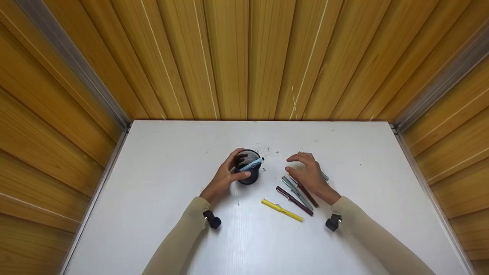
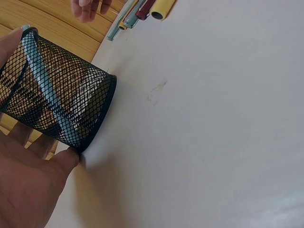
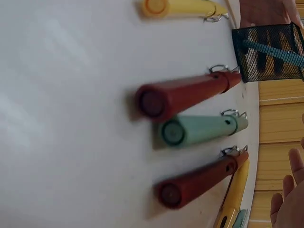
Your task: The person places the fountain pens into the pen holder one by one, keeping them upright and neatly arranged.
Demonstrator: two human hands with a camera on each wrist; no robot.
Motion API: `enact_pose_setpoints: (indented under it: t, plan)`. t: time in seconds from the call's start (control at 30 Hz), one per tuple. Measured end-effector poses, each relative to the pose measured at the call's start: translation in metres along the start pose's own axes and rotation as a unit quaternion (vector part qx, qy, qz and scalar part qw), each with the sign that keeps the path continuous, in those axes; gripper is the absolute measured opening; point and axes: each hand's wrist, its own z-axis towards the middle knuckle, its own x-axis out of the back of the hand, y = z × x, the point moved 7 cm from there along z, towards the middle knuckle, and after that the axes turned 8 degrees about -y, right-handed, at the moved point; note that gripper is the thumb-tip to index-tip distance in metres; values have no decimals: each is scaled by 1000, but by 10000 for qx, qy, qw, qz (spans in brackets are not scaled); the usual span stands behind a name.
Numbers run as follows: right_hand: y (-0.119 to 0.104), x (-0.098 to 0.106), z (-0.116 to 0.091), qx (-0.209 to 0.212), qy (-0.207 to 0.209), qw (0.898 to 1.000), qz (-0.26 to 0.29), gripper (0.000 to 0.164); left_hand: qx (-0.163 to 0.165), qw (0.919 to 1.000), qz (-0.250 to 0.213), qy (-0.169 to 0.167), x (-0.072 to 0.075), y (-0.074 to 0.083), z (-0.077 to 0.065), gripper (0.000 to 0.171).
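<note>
My left hand (image 1: 223,180) grips a black mesh pen cup (image 1: 251,178) from its left side, thumb at the front and fingers around the far side. The cup stands upright on the table, and a light blue pen (image 1: 251,164) leans inside it, also visible through the mesh in the left wrist view. To the right, my right hand (image 1: 311,175) hovers over several pens with bent, spread fingers and nothing between them. Nearest to it lie a brown-red pen (image 1: 308,195) and a grey-green pen (image 1: 297,193). A dark maroon pen (image 1: 294,201) and a yellow pen (image 1: 282,210) lie closer to me.
Partly hidden behind my right hand, a greenish pen end (image 1: 325,176) shows. The right wrist view reveals a second yellow pen (image 3: 235,192) beyond the row. Wood-patterned panels (image 1: 263,61) enclose the white table (image 1: 160,164) at the back and both sides.
</note>
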Motion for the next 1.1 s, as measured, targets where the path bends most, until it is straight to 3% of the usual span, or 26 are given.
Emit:
enact_pose_setpoints:
  t: [0.17,0.5,0.73,1.1]
  plan:
    - [8,8,2,340,74,9983,-465,22,-24,10000,7,-5,0,1,0,90]
    - [30,24,1,376,105,9925,-1156,25,-13,10000,-76,-61,-2,1,1,93]
    - [45,33,-1,99,41,9852,-1712,28,-19,9999,-142,-76,-3,1,2,92]
    - [57,47,-4,-128,103,9817,-1899,30,53,9999,-105,7,-3,1,1,91]
